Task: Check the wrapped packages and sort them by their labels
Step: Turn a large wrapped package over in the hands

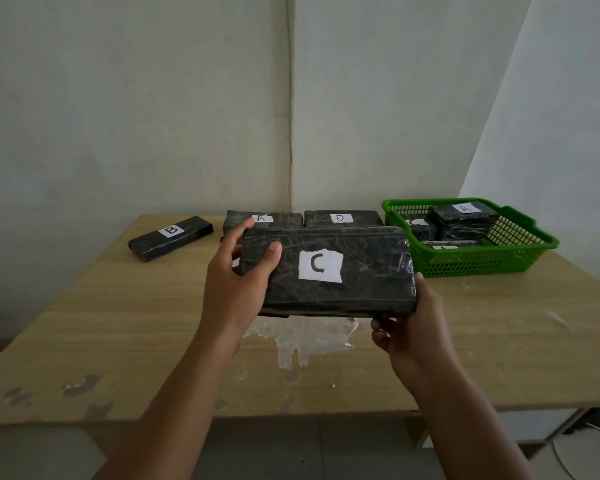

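Observation:
A large black wrapped package with a white label C (361,271) is held up above the table, tilted toward me. My left hand (238,282) grips its left end, thumb on the top face. My right hand (409,327) holds its lower right corner from below. On the table behind lie a slim package labelled B (170,238) at the left, a package labelled A (278,220) and another labelled B (342,218) by the wall. A green basket (520,251) at the right holds a package labelled A (463,218), one labelled C (421,227), and another partly hidden.
The wooden table (118,323) has worn patches and a shiny smear near its middle front. A white wall stands close behind the packages. Cables lie on the floor at the lower right (568,455).

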{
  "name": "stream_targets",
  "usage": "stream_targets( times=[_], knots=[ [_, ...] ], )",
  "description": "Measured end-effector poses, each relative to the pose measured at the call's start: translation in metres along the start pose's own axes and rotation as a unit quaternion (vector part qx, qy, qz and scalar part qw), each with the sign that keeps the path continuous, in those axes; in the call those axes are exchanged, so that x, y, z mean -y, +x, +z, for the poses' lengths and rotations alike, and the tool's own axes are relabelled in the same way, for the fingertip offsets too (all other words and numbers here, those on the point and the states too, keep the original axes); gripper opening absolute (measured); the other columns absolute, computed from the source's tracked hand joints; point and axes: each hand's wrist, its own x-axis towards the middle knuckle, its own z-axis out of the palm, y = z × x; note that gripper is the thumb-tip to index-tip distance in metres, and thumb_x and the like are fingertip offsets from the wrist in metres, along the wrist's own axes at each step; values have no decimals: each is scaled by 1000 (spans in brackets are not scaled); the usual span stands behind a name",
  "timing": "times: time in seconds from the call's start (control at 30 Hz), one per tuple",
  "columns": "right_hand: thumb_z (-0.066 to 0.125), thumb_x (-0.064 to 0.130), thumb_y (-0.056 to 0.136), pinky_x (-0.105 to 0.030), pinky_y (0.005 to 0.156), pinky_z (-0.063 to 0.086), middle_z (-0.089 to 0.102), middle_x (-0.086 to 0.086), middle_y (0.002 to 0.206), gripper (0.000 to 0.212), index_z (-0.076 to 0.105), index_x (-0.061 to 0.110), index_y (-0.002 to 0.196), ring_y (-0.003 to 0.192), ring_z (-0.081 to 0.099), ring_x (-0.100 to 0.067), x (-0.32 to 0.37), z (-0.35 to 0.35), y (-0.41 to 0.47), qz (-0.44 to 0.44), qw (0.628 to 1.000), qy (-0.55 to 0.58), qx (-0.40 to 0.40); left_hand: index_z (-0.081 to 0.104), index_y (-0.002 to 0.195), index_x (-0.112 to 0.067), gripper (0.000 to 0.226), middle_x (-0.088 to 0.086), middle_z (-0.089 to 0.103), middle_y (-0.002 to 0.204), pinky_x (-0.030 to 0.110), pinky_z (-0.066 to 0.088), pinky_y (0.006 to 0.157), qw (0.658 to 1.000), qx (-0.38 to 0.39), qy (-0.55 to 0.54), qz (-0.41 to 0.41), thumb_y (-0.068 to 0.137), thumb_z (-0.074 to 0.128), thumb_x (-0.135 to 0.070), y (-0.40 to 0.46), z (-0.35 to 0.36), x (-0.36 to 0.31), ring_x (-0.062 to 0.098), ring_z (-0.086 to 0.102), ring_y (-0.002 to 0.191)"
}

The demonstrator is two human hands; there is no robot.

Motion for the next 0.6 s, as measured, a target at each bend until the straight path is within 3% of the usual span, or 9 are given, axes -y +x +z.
stream_targets(
  times=[0.1,0.23,0.37,0.47,0.6],
  knots=[
    [34,59,110,-33,59,47,65,-5,80,53,67,17,113,64,57,-16,-8,3,-2,-78,996,-32,-18,59,137,-44,47,-15,66,111,12,55,60,1000,-11,-6,0,94,76,-40,-1,4,3,-10,70,82],
    [48,58,105,-33,57,50,63,-10,87,53,56,9,122,65,58,-17,-14,4,2,-109,991,-79,-29,43,151,-44,79,-9,63,131,32,62,85,1000,-6,19,-23,83,79,-58,0,1,11,9,69,110],
    [52,58,105,-32,56,49,61,-11,89,55,56,6,123,63,56,-17,-18,-1,13,-83,990,-98,-56,26,157,-53,115,-5,44,160,46,50,112,989,94,114,31,61,86,-72,-12,-3,26,18,51,142],
    [52,58,105,-33,56,51,62,-12,86,56,58,6,124,63,57,-17,-19,-4,23,-68,990,-105,-59,37,154,-54,108,1,18,175,46,38,123,964,133,198,113,58,84,-73,-13,-4,38,21,30,157],
    [48,61,105,-32,55,51,64,-11,87,52,59,14,122,63,59,-18,-20,-5,34,-61,988,-138,-38,53,147,-49,94,2,35,168,46,49,115,954,131,233,137,60,83,-72,-3,-7,49,19,45,148]
  ],
)
